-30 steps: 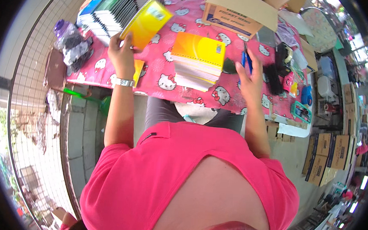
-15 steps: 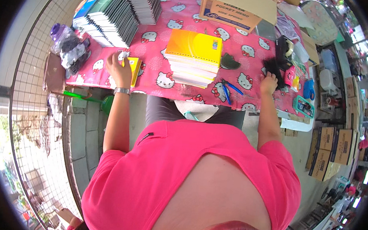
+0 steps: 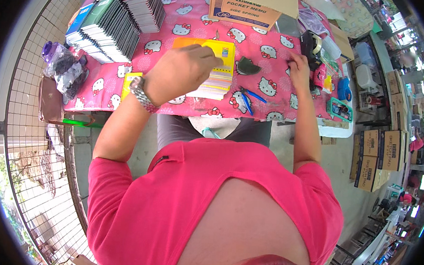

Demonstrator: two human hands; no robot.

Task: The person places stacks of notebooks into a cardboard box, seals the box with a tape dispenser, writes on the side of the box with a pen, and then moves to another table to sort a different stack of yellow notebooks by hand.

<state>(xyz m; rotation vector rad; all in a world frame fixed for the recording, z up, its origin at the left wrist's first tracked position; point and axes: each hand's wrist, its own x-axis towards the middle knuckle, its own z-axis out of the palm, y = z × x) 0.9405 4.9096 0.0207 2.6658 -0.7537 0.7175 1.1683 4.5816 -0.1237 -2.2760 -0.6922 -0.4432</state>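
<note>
At the far left, a clear plastic bag (image 3: pixel 63 70) holding dark items is seen at the edge of the pink patterned tablecloth (image 3: pixel 179 31). Behind and beside it, rows of dark notebooks (image 3: pixel 114 22) are stacked on edge, fanned toward the back of the table. A small yellow notebook (image 3: pixel 130 81) lies flat near the table's front edge, partly hidden by the left wrist, on which a metal watch (image 3: pixel 140 94) is worn.

The left hand (image 3: pixel 184 72) is held over the stack of yellow notebooks (image 3: pixel 216 67), which sits at the middle of the table near the front edge. The fingers are drawn together and curled down, the fingertips (image 3: pixel 215 61) resting on the yellow top cover; whether the cover is pinched or only touched cannot be told.

Just right of the stack, a dark curved object (image 3: pixel 248 65) lies on the cloth, and a pair of blue-handled pliers (image 3: pixel 249 95) lies near the front edge. Behind the stack, an open cardboard box (image 3: pixel 251 6) is set.

Further right, the right hand (image 3: pixel 298 70) is laid on the cloth, well apart from the stack, with its fingers bent and reaching toward a black tape dispenser (image 3: pixel 312 44); what it grips, if anything, cannot be told. At the right end, small coloured items are crowded together, among them a blue object (image 3: pixel 345 87) and a green tray (image 3: pixel 339 108).
</note>
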